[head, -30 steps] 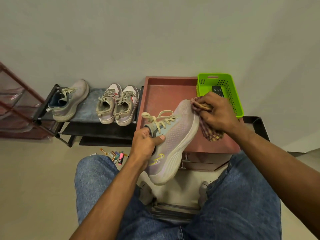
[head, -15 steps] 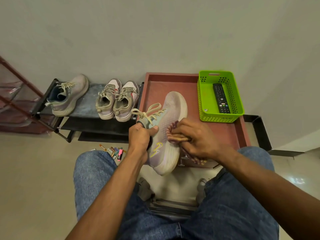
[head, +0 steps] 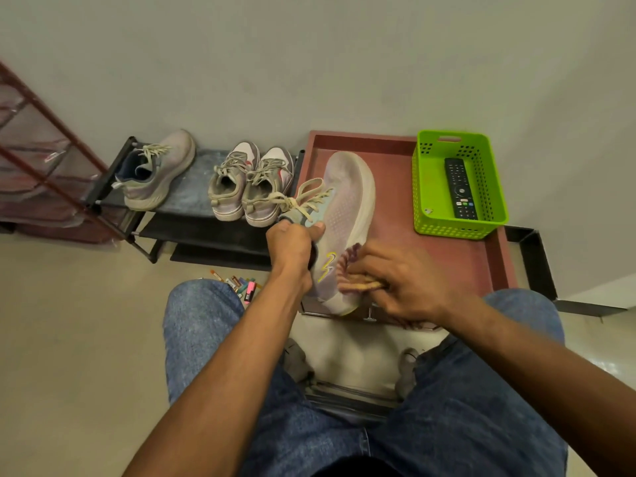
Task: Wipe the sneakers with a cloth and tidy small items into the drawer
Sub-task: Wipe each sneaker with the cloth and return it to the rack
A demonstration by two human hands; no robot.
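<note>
A pale lilac sneaker [head: 347, 208] with cream laces and a yellow side mark is held over the red tray-like drawer top [head: 395, 228]. My left hand [head: 292, 246] grips it at the collar by the tongue. My right hand [head: 399, 284] holds a bunched checked cloth [head: 351, 266] against the sneaker's side near the heel. Its matching sneaker [head: 155, 173] and a grey-white pair [head: 251, 187] stand on the black shoe rack [head: 179, 232] to the left. Several small markers [head: 241, 285] lie on the floor by my left knee.
A green basket [head: 426, 187] holding a black remote [head: 459, 189] sits on the tray's right side. A red wire rack [head: 44, 160] stands at far left. The wall is close behind. My jeans-clad knees fill the foreground, with a stool beneath.
My right hand has drawn the cloth from the sneaker's toe down along its side to the heel. The sneaker has swung to point more away from me.
</note>
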